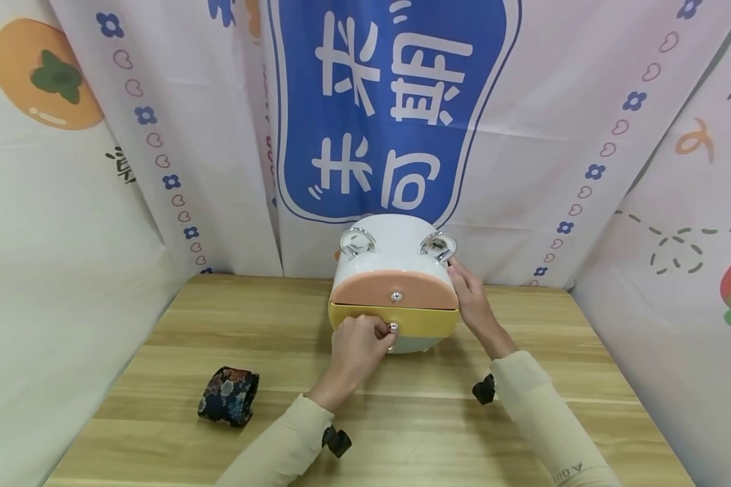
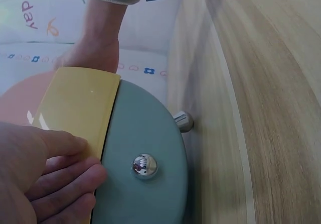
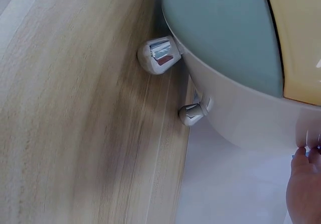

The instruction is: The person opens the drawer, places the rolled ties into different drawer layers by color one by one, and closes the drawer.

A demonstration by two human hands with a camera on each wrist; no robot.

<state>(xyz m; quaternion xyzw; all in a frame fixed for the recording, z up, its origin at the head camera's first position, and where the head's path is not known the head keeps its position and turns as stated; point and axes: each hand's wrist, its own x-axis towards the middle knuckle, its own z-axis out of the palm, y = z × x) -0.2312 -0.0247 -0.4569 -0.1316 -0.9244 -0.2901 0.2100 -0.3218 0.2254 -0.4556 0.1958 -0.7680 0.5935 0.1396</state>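
A small rounded cabinet (image 1: 396, 237) with a white body stands at the back of the table. Its front has a pink drawer (image 1: 362, 289), a yellow drawer (image 1: 429, 323) and a grey-green drawer (image 2: 145, 118). The yellow front sits slightly forward of the green one. With thumb and fingers, my left hand (image 1: 358, 346) pinches the silver knob (image 1: 393, 327) of the yellow drawer; in the left wrist view those fingers hide the knob. My right hand (image 1: 476, 304) rests against the cabinet's right side, its fingertips (image 3: 300, 156) touching the white wall.
Two silver ring-shaped pieces (image 1: 357, 242) stick up from the cabinet top. Short silver feet (image 3: 159, 56) hold it off the wooden table (image 1: 414, 433). A dark floral fabric roll (image 1: 228, 396) lies at the left. Printed cloth (image 1: 524, 169) hangs close behind the cabinet.
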